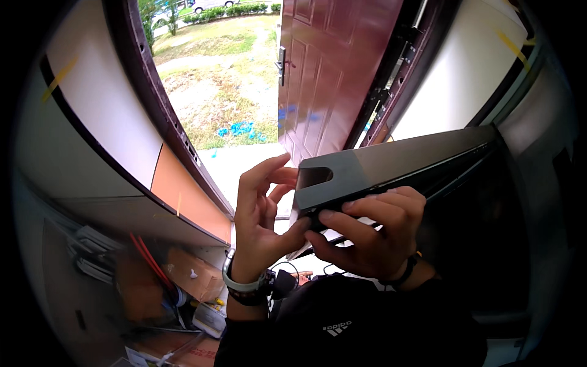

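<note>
A long, brownish-grey bar [422, 154] slants across the middle and runs away to the right. Its near left end carries a dark grey end cap [348, 172] with a U-shaped slot cut into it. My left hand [260, 217] is at this capped end, with the thumb at the lower corner and the curled fingers partly behind the end. Along the bar's lower edge, the fingers of my right hand [373, 232] press against the dark side, its thumb close to the left thumb. The fingertips meet at the corner, where any small part between them is hidden.
A maroon door [336, 73] stands open onto grass. To the left are a pale wall panel [104, 92] and an orange panel [186, 199]. Cardboard boxes [195, 272], red tubing [150, 260] and tools lie at the lower left. A dark, glossy surface [477, 232] fills the right.
</note>
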Motion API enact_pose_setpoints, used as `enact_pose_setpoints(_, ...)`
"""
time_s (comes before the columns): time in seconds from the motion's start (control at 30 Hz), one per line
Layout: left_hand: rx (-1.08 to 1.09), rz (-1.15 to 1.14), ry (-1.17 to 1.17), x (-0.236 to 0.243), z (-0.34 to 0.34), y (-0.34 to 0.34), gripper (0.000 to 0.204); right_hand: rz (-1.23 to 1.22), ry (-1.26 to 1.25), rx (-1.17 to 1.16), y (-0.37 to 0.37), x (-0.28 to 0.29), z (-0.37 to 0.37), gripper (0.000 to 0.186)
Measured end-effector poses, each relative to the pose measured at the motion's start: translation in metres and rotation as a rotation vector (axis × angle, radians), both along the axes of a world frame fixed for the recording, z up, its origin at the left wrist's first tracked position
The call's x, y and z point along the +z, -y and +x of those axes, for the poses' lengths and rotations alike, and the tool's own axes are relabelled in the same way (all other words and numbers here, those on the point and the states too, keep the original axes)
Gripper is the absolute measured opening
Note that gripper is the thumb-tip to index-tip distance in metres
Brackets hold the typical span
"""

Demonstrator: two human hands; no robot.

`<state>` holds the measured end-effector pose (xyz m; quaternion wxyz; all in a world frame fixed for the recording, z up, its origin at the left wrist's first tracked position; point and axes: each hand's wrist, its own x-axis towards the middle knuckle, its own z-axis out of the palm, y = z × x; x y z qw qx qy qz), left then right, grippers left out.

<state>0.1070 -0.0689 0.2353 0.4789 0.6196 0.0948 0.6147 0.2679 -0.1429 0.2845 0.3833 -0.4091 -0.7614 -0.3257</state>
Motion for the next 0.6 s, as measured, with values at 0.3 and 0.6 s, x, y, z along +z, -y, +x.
enact_pose_setpoints(0.3,-0.184,0.326,-0.013,0.025,-0.006,-0.024,0.032,0.049,-0.052,0.024,0.001,-0.001,-0.004,0.034)
enact_pose_setpoints(0.6,-0.154,0.412,-0.094,0.03,-0.01,-0.023,0.029,0.1,-0.037,-0.025,0.0,-0.005,-0.006,0.022)
